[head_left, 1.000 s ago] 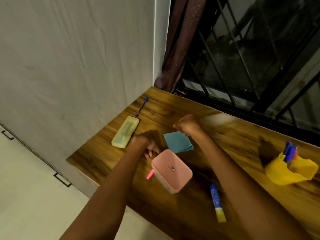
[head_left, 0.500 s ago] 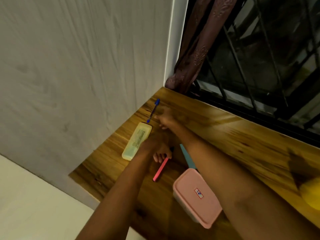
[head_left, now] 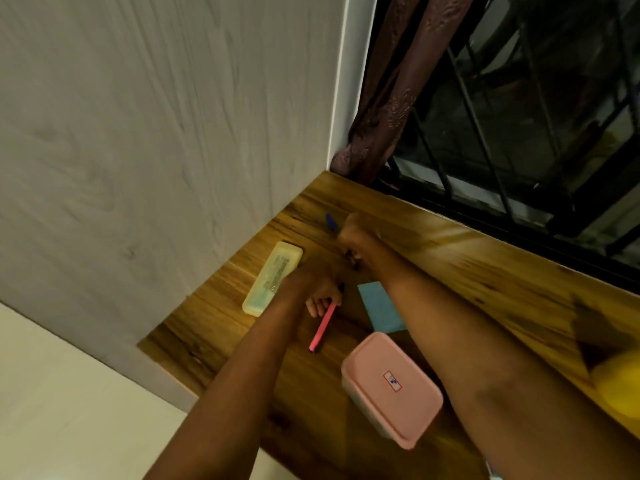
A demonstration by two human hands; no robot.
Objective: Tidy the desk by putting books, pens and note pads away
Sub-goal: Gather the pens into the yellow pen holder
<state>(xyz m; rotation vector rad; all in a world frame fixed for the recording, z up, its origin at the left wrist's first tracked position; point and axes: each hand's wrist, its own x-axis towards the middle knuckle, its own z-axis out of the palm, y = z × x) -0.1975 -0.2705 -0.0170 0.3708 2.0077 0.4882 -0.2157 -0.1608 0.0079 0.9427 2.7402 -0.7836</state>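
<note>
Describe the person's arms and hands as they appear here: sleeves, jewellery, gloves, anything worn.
Both forearms are bare up to the frame's edge, with no sleeve in view. The left hand and the right hand wear no gloves. No watch, bracelet or ring shows, though the dim, blurred picture could hide something small.

We reached both bare forearms forward, nearly parallel. Our left hand (head_left: 313, 289) curled shut with knuckles up and fingertips tucked under. Our right hand (head_left: 353, 233) stretched farther ahead, fingers bunched closed, wrist bent slightly down.
</note>
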